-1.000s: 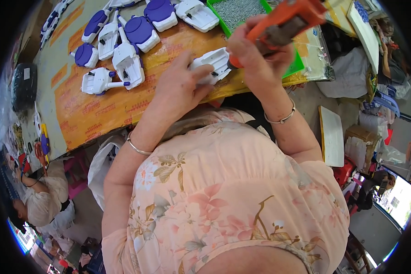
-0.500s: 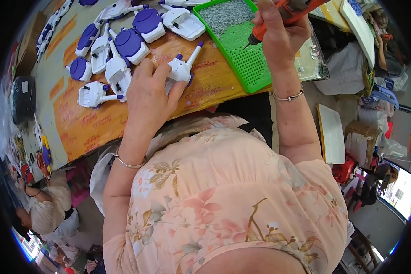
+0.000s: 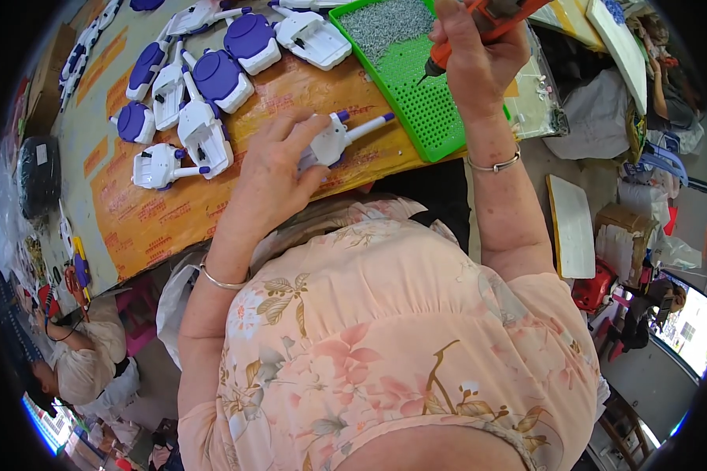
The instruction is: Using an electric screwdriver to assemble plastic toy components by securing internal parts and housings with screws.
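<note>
My left hand [image 3: 275, 165] is closed around a white plastic housing [image 3: 331, 141] with a purple-tipped handle, low over the table's near edge. The handle points right, toward a green perforated tray [image 3: 441, 118]. Part of the housing is hidden under my fingers. In my right hand [image 3: 487, 71], fingers wrapped round it, is an orange power screwdriver [image 3: 438, 60]; its thin dark bit points down and left over the tray. A heap of small grey screws [image 3: 389, 30] covers the tray's far end. The screwdriver's upper end runs out of view.
Several white-and-purple housings [image 3: 221, 78] lie left and far on the table [image 3: 145, 235], which is partly covered in orange tape. Beyond the left edge a co-worker [image 3: 90, 353] sits. A white board [image 3: 571, 228] stands at the right, near a cardboard box [image 3: 624, 235].
My left hand has moved slightly right and nearer to me, and the housing in it has turned so its handle points more to the right. My right hand with the screwdriver has barely shifted.
</note>
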Demonstrator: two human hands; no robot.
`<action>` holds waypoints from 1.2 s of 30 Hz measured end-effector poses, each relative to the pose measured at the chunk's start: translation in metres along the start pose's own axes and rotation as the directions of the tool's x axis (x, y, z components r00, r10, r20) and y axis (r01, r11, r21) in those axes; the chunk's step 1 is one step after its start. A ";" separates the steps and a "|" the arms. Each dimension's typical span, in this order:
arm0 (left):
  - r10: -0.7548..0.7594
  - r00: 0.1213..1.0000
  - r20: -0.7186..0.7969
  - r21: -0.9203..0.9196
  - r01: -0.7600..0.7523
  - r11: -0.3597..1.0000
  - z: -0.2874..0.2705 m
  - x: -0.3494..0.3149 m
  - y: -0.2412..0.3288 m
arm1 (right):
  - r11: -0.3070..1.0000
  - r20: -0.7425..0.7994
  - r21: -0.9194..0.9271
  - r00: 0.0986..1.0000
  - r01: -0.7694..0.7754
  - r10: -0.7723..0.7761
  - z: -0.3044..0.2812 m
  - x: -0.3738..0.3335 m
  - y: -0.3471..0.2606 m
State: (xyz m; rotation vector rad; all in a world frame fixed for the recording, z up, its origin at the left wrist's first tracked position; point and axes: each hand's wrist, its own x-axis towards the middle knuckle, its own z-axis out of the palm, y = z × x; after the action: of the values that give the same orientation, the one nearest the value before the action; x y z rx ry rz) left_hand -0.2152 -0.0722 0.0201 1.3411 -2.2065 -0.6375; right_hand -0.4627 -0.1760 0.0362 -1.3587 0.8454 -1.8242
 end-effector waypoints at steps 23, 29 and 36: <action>0.084 0.991 -0.101 -0.129 -0.096 0.987 0.014 0.011 -0.006 | 0.767 0.269 0.525 0.783 0.369 -0.561 0.066 -0.025 -0.016; 0.078 0.992 -0.099 -0.105 -0.088 0.991 0.015 0.008 -0.008 | 0.979 0.210 0.000 0.957 -0.203 0.198 0.068 -0.043 -0.061; 0.095 0.988 -0.121 -0.087 -0.106 0.991 0.016 0.008 -0.006 | 0.996 0.243 -0.057 0.967 -0.067 0.079 0.068 -0.053 -0.035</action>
State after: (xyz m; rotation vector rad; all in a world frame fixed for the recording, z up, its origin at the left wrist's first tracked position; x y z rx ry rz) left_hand -0.2237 -0.0798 0.0054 1.1814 -2.1092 -0.6013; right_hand -0.3910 -0.1188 0.0539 -1.5256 0.8007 -1.5496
